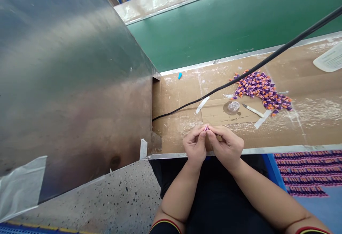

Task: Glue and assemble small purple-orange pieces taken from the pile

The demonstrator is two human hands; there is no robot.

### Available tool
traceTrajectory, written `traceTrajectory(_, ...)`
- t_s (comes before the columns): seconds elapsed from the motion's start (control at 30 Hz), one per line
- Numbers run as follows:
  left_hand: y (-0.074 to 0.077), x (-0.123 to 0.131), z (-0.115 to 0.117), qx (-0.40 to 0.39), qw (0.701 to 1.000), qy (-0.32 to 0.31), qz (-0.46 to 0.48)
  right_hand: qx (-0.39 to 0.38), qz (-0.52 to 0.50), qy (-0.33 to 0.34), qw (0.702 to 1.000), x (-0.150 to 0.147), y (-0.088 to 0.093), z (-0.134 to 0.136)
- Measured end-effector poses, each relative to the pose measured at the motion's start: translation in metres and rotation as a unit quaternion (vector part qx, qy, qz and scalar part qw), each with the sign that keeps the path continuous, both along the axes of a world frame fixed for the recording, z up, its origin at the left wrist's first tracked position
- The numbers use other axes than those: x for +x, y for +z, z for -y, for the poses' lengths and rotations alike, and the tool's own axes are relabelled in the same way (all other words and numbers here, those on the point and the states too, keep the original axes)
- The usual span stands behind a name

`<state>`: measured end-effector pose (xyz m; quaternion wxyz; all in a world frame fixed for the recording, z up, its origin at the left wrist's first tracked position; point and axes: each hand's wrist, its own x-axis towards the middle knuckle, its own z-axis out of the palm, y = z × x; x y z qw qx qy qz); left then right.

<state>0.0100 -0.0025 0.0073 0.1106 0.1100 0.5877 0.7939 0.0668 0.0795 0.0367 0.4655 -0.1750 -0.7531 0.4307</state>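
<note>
My left hand [196, 142] and my right hand [226, 144] meet over the near edge of the cardboard-covered bench. Between their thumbs and fingertips they pinch a small purple-and-pink piece [206, 128], mostly hidden by the fingers. Beyond my right hand stands a small clear cup [233, 107] on a damp patch of cardboard. To its right lies a craft knife [253, 110] with a white handle. Farther back is a pile of small purple, orange and pink pieces [256, 86].
A black cable [213, 91] crosses the bench. On the left rises a large metal panel [80, 84]. Behind runs a green conveyor belt [227, 24]. A blue tray [275, 173] at lower right holds rows of similar pieces. A blue cap [180, 76] and white container [330, 58] lie farther back.
</note>
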Motion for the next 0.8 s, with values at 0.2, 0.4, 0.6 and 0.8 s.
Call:
traceTrajectory(0.2,0.007,-0.003,0.003,0.067,0.994,-0.081,0.004,0.006,-0.023,-0.009,1.000,0.003,0.005,0.000)
traceTrajectory(0.4,0.007,-0.005,0.006,0.090,0.987,-0.131,-0.013,0.003,-0.033,-0.002,0.999,0.006,0.009,-0.001)
traceTrajectory(0.6,-0.001,-0.006,0.006,0.150,0.974,-0.158,-0.065,0.067,-0.047,-0.014,0.997,0.007,0.011,-0.001)
traceTrajectory(0.8,0.000,-0.008,0.007,0.205,0.952,-0.211,-0.081,0.086,-0.067,-0.011,0.994,0.008,0.012,0.002)
